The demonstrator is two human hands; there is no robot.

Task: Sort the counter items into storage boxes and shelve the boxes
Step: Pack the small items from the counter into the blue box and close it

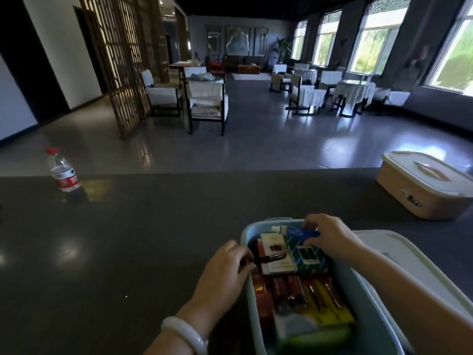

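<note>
An open pale blue storage box (245,234) sits on the dark counter (133,239) near its front edge, packed with several small packets and cartons. My left hand (225,267) pinches a thin dark pen-like item (271,258) over the box's left rim. My right hand (330,237) grips a blue tube (299,230) with a white cap at the box's far end. A white lid (399,254) lies flat on the counter just right of the box.
A closed beige storage box (414,198) with a white lid stands at the counter's right end. A red-capped plastic bottle (64,172) stands at the far left. Beyond the counter lie a dining room floor, chairs and tables.
</note>
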